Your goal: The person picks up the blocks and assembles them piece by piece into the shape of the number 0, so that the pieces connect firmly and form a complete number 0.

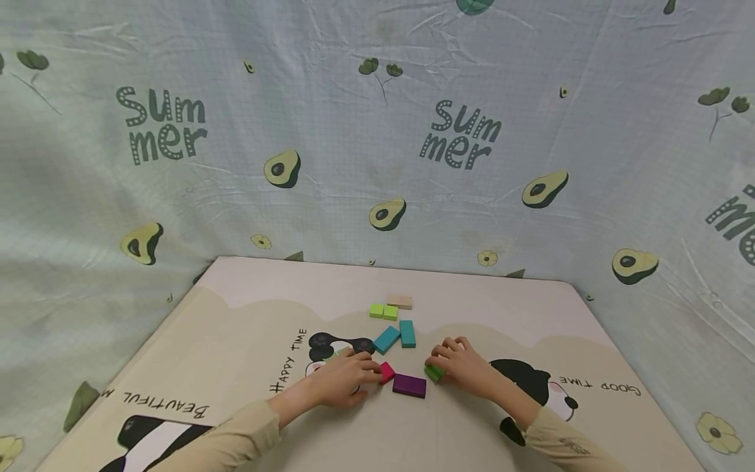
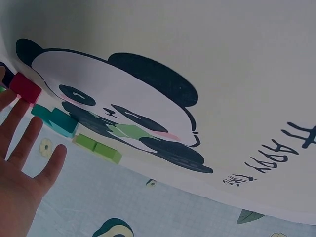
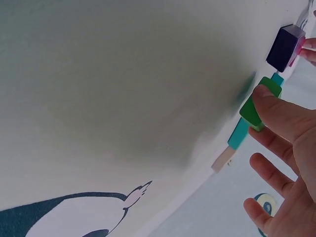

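My left hand (image 1: 344,380) has its fingertips right at the left side of a small red block (image 1: 387,373). In the left wrist view, its fingers are spread beside that red block (image 2: 25,89). A long purple block (image 1: 409,385) lies close to the red one's right. With thumb and fingers my right hand (image 1: 466,369) pinches a green block (image 1: 434,372), above the right end of the purple block. The right wrist view shows the thumb on the face of this green block (image 3: 259,106), the other fingers loosely spread.
Beyond the hands lie two teal blocks (image 1: 387,339), two lime-green blocks (image 1: 383,312) and a plain wooden block (image 1: 400,302). The table cover (image 1: 248,341) carries panda drawings and lettering. A printed avocado curtain (image 1: 330,131) hangs behind the table's far edge.
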`<act>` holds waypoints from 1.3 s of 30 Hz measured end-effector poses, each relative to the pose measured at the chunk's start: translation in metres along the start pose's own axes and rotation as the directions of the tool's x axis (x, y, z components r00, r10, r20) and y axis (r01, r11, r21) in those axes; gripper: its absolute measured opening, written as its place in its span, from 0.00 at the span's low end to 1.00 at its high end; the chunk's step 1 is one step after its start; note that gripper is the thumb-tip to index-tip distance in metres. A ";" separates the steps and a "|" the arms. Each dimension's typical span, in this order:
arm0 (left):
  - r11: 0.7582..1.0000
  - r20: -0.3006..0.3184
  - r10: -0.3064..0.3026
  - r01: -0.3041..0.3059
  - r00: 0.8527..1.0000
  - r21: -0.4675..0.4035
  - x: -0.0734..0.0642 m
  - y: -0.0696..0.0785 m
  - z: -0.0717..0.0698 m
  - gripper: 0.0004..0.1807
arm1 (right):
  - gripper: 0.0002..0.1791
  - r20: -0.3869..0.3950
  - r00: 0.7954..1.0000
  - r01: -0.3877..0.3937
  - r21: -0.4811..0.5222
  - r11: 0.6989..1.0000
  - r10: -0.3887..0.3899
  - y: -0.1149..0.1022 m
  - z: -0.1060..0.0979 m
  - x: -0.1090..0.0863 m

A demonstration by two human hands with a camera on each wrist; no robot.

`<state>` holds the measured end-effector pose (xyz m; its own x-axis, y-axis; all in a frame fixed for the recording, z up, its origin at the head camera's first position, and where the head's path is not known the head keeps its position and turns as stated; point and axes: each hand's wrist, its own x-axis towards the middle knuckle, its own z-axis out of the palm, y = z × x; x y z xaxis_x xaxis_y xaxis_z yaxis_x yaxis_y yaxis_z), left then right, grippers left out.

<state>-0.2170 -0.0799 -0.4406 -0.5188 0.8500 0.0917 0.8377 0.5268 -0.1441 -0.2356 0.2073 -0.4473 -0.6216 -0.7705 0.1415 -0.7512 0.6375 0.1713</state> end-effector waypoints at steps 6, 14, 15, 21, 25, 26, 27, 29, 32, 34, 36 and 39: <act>1.000 -0.007 0.005 -0.005 1.000 -0.001 0.000 0.001 -0.001 0.18 | 0.16 0.005 1.000 0.012 -0.027 1.000 -0.012 -0.002 -0.002 -0.002; 1.000 -0.017 0.013 -0.013 1.000 0.006 -0.001 0.000 -0.003 0.18 | 0.15 0.004 1.000 0.024 -0.033 0.999 -0.024 -0.005 -0.001 -0.003; 1.000 -0.018 0.014 -0.014 1.000 0.008 -0.001 0.000 -0.003 0.18 | 0.15 0.004 1.000 0.028 -0.037 0.999 -0.027 -0.005 -0.001 -0.004; 1.000 -0.024 0.015 -0.015 1.000 0.002 -0.001 0.001 -0.002 0.18 | 0.15 0.009 0.999 0.035 -0.047 0.998 -0.034 -0.008 0.000 -0.006; 1.000 -0.023 0.011 -0.011 1.000 -0.003 -0.001 0.001 -0.002 0.18 | 0.14 0.009 0.999 0.036 -0.042 0.998 -0.035 -0.009 0.001 -0.008; 1.000 -0.023 0.011 -0.011 1.000 -0.004 -0.001 0.001 -0.002 0.18 | 0.14 0.009 0.999 0.037 -0.043 0.998 -0.037 -0.009 0.001 -0.008; 1.000 -0.024 0.011 -0.011 1.000 -0.004 -0.001 0.001 -0.002 0.18 | 0.14 0.008 0.999 0.039 -0.047 0.998 -0.039 -0.009 0.002 -0.008; 1.000 -0.025 0.010 -0.010 1.000 -0.002 -0.001 0.001 -0.002 0.18 | 0.15 0.008 0.999 0.044 -0.055 0.998 -0.044 -0.010 0.002 -0.009; 1.000 -0.025 0.009 -0.009 1.000 0.000 -0.001 0.001 -0.002 0.18 | 0.15 0.002 0.999 0.052 -0.059 0.997 -0.052 -0.011 0.004 -0.011; 1.000 -0.025 0.008 -0.008 1.000 -0.002 -0.001 0.001 -0.002 0.18 | 0.16 -0.009 0.998 0.055 -0.059 0.997 -0.056 -0.011 0.004 -0.011; 1.000 -0.027 0.009 -0.009 1.000 -0.004 -0.001 0.001 -0.002 0.18 | 0.16 -0.019 0.998 0.057 -0.061 0.997 -0.058 -0.011 0.004 -0.012; 1.000 -0.032 0.012 -0.012 0.999 -0.008 -0.001 0.001 -0.002 0.18 | 0.16 -0.028 0.998 0.058 -0.063 0.996 -0.060 -0.011 0.004 -0.012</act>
<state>-0.2154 -0.0805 -0.4391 -0.5032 0.8557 0.1210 0.8451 0.5165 -0.1378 -0.2206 0.2092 -0.4551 -0.5690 -0.8070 0.1581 -0.7706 0.5904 0.2401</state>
